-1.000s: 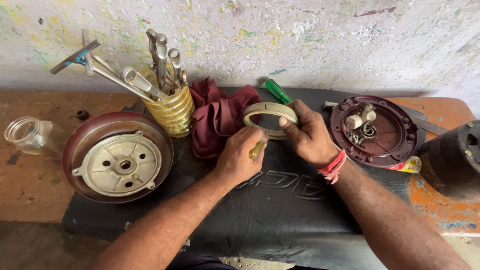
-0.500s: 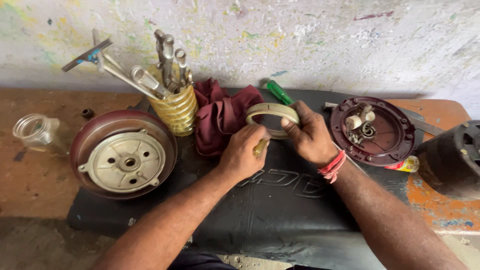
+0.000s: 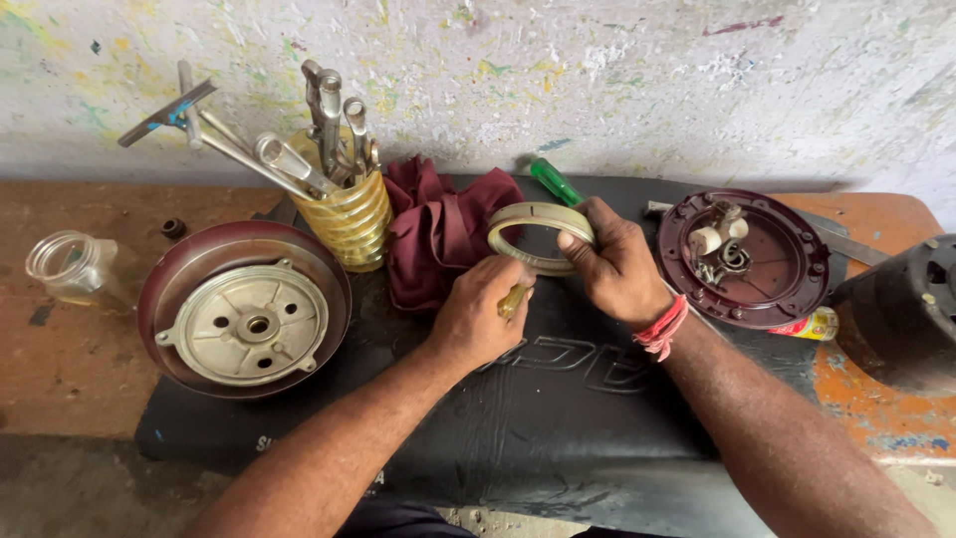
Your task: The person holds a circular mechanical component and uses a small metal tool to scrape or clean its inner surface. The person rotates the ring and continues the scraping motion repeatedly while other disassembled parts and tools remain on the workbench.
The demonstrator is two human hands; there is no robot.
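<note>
Right hand (image 3: 622, 269) fingers clamped on pale ring (image 3: 540, 237) rim; light, stiff, thin. Left hand (image 3: 480, 319) closed on yellow-handled tool (image 3: 514, 298), probably a screwdriver.

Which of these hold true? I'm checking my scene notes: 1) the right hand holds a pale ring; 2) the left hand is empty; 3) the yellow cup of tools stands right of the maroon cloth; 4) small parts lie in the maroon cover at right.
1) True: the right hand grips the pale ring.
2) False: the left hand holds a yellow-handled tool.
3) False: the yellow cup stands left of the maroon cloth.
4) True: small parts lie in the maroon cover.
</note>
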